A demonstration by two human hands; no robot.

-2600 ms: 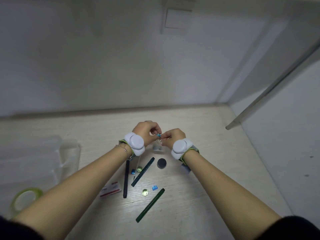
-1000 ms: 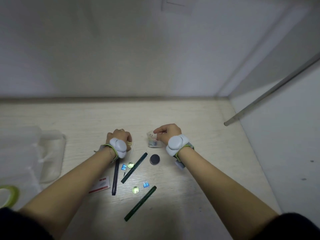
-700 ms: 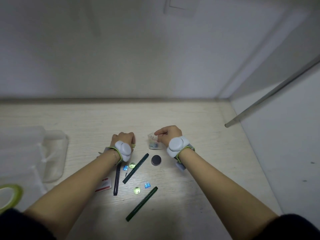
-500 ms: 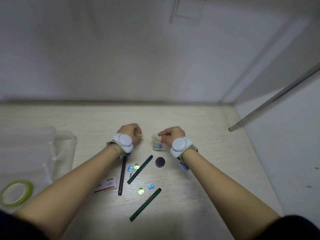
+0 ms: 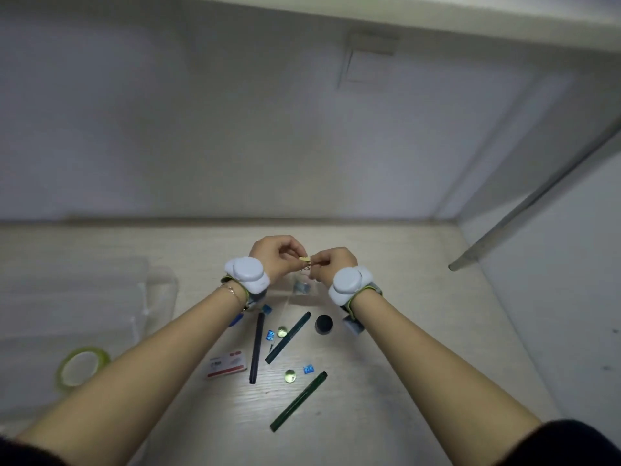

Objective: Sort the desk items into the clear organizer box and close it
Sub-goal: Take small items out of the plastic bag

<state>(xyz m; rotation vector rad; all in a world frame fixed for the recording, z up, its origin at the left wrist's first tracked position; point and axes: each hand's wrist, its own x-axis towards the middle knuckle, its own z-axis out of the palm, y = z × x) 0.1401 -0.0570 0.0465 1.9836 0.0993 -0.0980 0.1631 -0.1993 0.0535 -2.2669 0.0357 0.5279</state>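
My left hand [image 5: 274, 255] pinches a small yellow item [image 5: 305, 259] and holds it against the fingertips of my right hand [image 5: 334, 264]. My right hand pinches the top of a small clear bag [image 5: 302, 284], which hangs over the desk with small bits inside. The clear organizer box [image 5: 84, 297] lies open at the left, away from both hands. Loose on the desk below my wrists are a black pen [image 5: 256, 351], two dark green pens [image 5: 288, 338] [image 5: 299, 401], a black round piece [image 5: 324, 324], two glass marbles [image 5: 282, 331] [image 5: 290, 376] and blue clips [image 5: 308, 368].
A roll of clear tape [image 5: 82, 366] lies at the near left, in front of the box. A small red and white staple box [image 5: 226, 364] sits beside the black pen. A wall bounds the desk at the back and right, where a slanted metal bar [image 5: 504, 237] hangs.
My left hand lifted off the desk with the yellow item and moved right to meet my right hand. My right hand raised the clear bag slightly.
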